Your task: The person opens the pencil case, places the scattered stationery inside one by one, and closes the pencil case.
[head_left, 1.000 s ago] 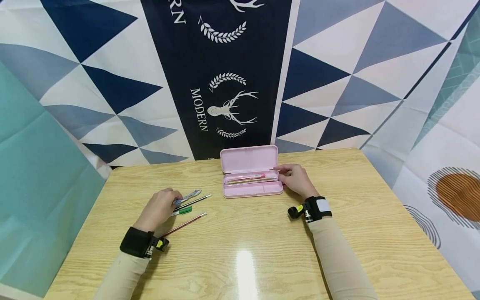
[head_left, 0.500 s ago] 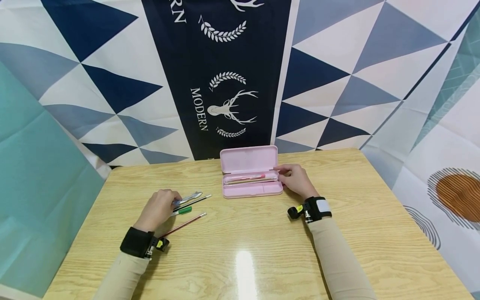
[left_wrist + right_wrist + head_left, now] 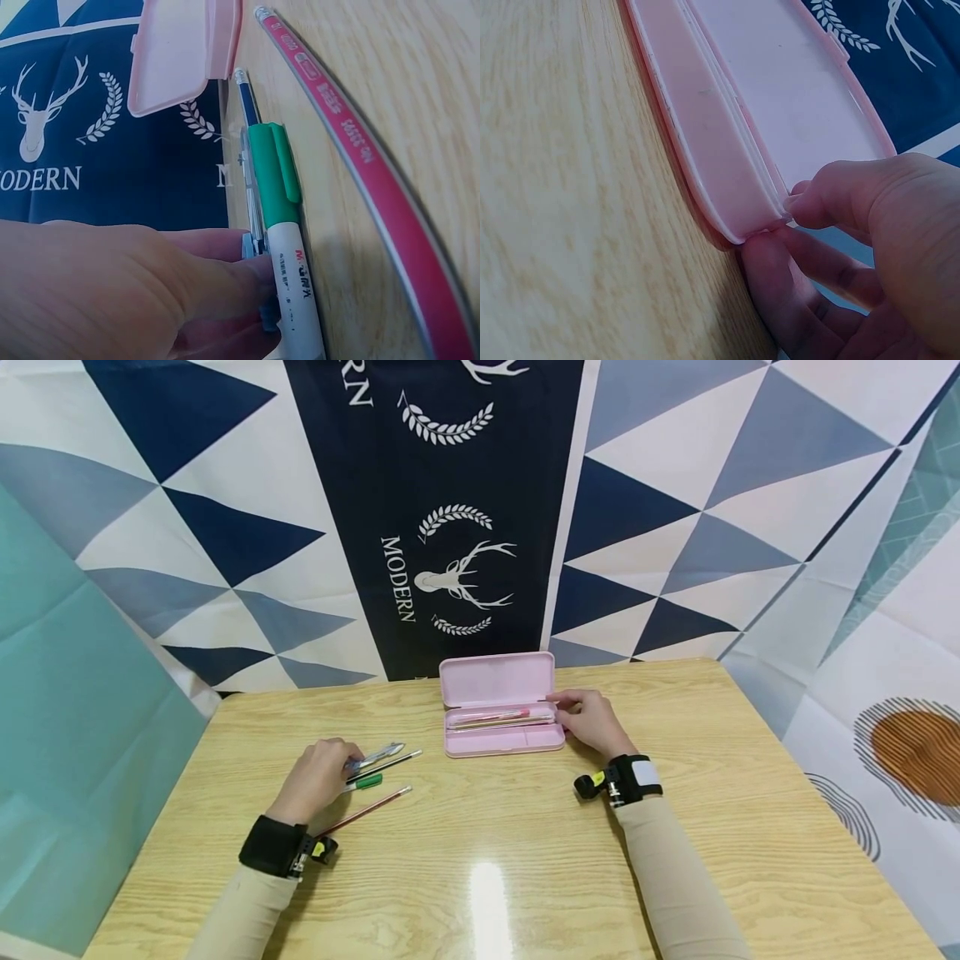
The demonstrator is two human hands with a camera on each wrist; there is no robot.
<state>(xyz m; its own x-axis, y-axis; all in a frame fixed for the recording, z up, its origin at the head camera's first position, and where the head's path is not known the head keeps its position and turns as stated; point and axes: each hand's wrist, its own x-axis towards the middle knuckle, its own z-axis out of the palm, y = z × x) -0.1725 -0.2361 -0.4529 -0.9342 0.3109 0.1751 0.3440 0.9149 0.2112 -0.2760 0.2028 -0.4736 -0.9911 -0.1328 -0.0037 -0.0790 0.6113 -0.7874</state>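
My left hand (image 3: 311, 781) pinches a clear, bluish pen (image 3: 387, 751) at the left of the table. A dark pencil (image 3: 405, 757) with a white end and a green-capped marker (image 3: 369, 782) lie right beside the fingers. Nearer to me is a red pencil (image 3: 378, 803), apart from them. In the left wrist view the marker (image 3: 274, 172) partly hides the pen. At the back stands an open pink pencil case (image 3: 487, 744), with several slim pencils or pens (image 3: 498, 720) in its rear part. My right hand (image 3: 596, 722) grips the case's right end, thumb at its rim.
The wooden table (image 3: 562, 860) ends at a patterned cloth backdrop (image 3: 480, 468) just behind the case. A teal cloth (image 3: 82, 735) hangs along the left side. Camera straps (image 3: 633, 777) sit on both wrists.
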